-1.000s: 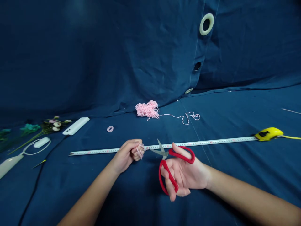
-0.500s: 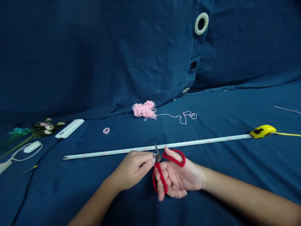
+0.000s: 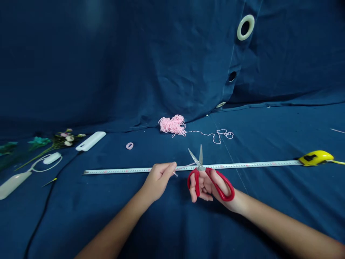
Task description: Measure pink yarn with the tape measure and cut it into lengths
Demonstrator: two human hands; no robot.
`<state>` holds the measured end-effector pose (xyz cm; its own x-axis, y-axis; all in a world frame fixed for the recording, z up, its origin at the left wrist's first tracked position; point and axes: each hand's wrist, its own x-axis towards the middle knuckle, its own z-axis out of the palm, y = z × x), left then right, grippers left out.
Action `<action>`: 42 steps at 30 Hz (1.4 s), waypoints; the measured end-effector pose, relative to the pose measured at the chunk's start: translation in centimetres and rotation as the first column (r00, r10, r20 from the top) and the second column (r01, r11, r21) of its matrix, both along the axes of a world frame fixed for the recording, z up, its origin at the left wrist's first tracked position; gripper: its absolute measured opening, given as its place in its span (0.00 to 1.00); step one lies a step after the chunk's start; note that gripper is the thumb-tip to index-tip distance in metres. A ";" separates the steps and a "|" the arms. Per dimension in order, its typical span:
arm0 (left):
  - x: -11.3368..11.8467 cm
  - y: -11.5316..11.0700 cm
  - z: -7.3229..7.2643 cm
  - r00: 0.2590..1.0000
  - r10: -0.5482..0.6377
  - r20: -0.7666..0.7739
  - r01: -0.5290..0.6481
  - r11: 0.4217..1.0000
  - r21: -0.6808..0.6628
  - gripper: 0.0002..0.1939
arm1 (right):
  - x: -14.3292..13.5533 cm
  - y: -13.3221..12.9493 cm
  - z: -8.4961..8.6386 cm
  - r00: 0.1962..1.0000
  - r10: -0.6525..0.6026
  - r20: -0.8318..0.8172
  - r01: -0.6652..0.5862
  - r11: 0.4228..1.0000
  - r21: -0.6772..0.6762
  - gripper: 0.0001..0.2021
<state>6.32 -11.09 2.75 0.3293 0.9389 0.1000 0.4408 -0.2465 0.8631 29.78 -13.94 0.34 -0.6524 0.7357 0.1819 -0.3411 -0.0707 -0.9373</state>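
Observation:
My left hand [image 3: 159,178] is closed in a pinch on a thin strand of pink yarn [image 3: 185,166], with a short end sticking out by the thumb. From the pinch the strand stretches right to the scissors. My right hand [image 3: 212,185] holds the red-handled scissors [image 3: 199,166], thumb in one loop and fingers in the other, blades parted and pointing away. The strand meets the scissors near the pivot; whether it lies between the blades I cannot tell. Just behind both hands runs the extended blade of a tape measure [image 3: 258,165].
A tangled pink yarn heap [image 3: 172,125] with a loose tail lies at the back. Nearby is a small yarn ring [image 3: 129,146]. The yellow tape case [image 3: 316,158] rests at right. A white power strip [image 3: 91,141], artificial flowers [image 3: 67,138] and a black cable [image 3: 45,205] are at left.
My right hand has drawn the scissors away from my left hand, up and to the right. A strand now shows stretched between them. The view has shifted slightly left.

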 end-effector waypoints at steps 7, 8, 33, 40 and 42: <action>1.0 -0.1 -0.2 0.959 -0.016 0.282 0.090 0.964 -0.250 0.16 | 0.2 -0.9 1.0 0.995 0.067 0.072 -0.068 0.997 0.022 0.30; 1.1 -0.2 0.0 0.947 -0.019 0.322 0.113 0.955 -0.275 0.17 | 0.2 -1.1 1.2 0.994 0.074 0.077 -0.076 0.997 0.012 0.29; 1.3 -1.5 0.6 0.932 -0.130 0.338 0.187 0.972 -0.143 0.16 | -0.5 -0.2 -1.9 0.985 0.154 0.080 -0.154 0.988 -0.002 0.35; 1.1 -1.8 1.2 0.958 -0.280 0.067 0.280 0.960 0.015 0.18 | -0.7 -0.5 -0.8 0.990 0.125 0.070 -0.128 0.991 0.037 0.32; 1.0 -2.0 1.4 0.956 -0.292 -0.028 0.293 0.953 0.077 0.18 | -0.7 -0.5 -1.0 0.989 0.123 0.084 -0.126 0.991 0.035 0.31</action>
<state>7.34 -13.10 4.16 0.5903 0.7907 0.1624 0.3533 -0.4340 0.8287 29.11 -14.43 -0.63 -0.7522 0.6412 0.1522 -0.2542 -0.0692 -0.9647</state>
